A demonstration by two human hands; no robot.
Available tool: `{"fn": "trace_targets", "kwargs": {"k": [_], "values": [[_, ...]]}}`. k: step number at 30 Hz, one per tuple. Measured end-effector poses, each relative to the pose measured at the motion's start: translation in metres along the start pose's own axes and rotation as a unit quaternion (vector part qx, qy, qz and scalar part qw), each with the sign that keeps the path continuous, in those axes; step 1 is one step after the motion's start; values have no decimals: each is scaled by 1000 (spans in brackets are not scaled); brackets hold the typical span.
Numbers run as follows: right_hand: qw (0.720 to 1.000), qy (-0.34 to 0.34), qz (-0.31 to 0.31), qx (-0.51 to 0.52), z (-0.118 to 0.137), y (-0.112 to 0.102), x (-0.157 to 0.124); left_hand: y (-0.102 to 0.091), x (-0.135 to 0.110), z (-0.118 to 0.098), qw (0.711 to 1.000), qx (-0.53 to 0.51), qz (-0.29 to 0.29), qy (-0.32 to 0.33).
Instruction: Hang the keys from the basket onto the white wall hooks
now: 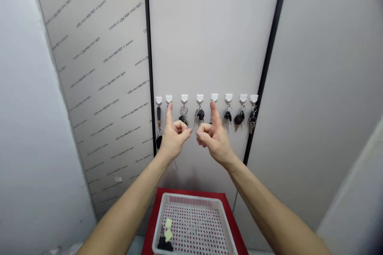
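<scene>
My left hand [174, 137] is raised before the cabinet panel, index finger pointing up and thumb out, with the other fingers curled. Its fingertip overlaps the lower edge of a white hook [169, 99]; whether it touches cannot be told. My right hand [216, 137] mirrors it, its index fingertip just below another white hook [214, 97]. Neither hand holds anything visible. Between them hang a bunch of keys [183, 118] and a black-headed key [200, 114]. Each hand partly hides whatever hangs from the hook it points at.
More keys [239, 118] hang on hooks to the right, and a black key fob [158, 141] on a strap hangs at far left. Below, a white perforated basket [220, 211] on a red surface [151, 227] contains yellow paper pieces [168, 234] and black items [164, 244].
</scene>
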State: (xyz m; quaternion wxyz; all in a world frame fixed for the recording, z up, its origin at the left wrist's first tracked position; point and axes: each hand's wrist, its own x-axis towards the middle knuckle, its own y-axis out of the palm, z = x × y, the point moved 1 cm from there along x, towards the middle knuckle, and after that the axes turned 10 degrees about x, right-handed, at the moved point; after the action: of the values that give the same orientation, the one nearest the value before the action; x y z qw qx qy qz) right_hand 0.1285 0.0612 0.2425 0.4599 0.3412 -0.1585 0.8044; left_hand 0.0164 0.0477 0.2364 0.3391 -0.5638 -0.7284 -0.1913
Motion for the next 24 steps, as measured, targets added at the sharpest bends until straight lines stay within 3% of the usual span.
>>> {"fn": "trace_targets", "kwargs": {"k": [6, 9, 11, 13, 16, 20, 22, 24], "values": [[1000, 9, 9, -10, -8, 3, 1, 1, -1, 6, 1000, 16, 8, -12], [999, 14, -20, -38, -20, -4, 8, -3, 2, 17, 999, 32, -4, -24], [993, 36, -84, -79, -36, -13, 17, -10, 7, 35, 994, 76, -53, -54], [978, 73, -144, -133, -54, -21, 29, -20, 13, 59, 973, 156, -136, -98], [959, 87, -146, -228, -75, -21, 46, -29, 24, 91, 916, 295, -227, -153], [914, 64, -139, -375, -89, -8, 67, -22, 36, 111, 881, 375, -171, -234], [891, 88, -139, -424, -93, -5, 76, -19, 41, 110, 884, 373, -132, -248], [886, 97, -127, -436, -95, -6, 84, -20, 48, 104, 905, 348, -118, -217]]}}
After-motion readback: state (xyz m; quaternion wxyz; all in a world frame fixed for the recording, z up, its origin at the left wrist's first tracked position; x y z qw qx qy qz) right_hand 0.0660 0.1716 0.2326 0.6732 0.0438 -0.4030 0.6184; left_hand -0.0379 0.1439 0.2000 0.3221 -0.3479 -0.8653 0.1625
